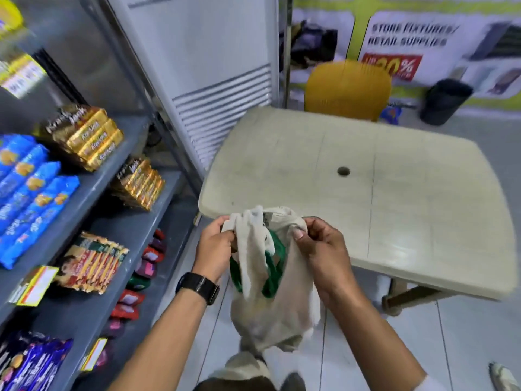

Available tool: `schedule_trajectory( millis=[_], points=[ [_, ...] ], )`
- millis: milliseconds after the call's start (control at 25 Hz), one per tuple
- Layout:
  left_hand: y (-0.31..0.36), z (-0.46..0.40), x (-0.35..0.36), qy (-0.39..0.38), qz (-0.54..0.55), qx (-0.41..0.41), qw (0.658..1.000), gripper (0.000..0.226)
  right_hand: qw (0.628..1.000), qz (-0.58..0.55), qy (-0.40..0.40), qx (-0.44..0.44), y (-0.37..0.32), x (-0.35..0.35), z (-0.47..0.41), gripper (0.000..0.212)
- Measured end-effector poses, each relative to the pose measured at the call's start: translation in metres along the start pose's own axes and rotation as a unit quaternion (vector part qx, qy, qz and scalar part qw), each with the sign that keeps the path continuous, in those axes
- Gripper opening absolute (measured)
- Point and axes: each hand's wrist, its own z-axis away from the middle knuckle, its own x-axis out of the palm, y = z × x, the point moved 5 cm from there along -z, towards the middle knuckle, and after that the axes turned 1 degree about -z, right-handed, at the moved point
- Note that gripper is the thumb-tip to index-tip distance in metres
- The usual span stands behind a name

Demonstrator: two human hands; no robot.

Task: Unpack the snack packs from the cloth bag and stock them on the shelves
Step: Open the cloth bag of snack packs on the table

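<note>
Hanging between both hands, the cloth bag [270, 311] sits in the air above the tiled floor [465, 334], just in front of the near edge of the plastic table [366, 179]. The left hand [214, 249], with a black watch [197, 287] on its wrist, grips the bag's rim and a pale handle strap; the right hand [321, 252] pinches the opposite rim, so the mouth is pulled apart. Inside, something green [275, 263] shows, but what it is cannot be told. To the left stand the grey shelves [93, 187]: purple packs [31, 359] lowest, red and gold packs [90, 263] above, blue packs [28, 190] and gold packs [87, 134] higher, more gold packs [139, 183] beside them. Beyond the table are a yellow chair [348, 88] and a black bin [445, 101].
</note>
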Motion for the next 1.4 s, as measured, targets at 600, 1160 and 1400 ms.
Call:
schedule_trajectory(
  millis=[600,1160,1400],
  points=[
    [0.11,-0.316,0.041,-0.012,-0.044,0.026,0.999,0.037,0.975,0.167,0.134,-0.053,-0.075,0.029,-0.344,0.017],
    [0.043,-0.394,0.032,-0.048,-0.384,0.123,0.914,0.055,0.757,0.621,0.007,-0.202,-0.011,0.057,-0.402,0.051],
    [0.075,-0.409,0.08,-0.058,-0.523,0.109,0.843,0.037,0.67,0.724,-0.11,-0.121,-0.014,0.082,-0.445,0.04]
  ],
)
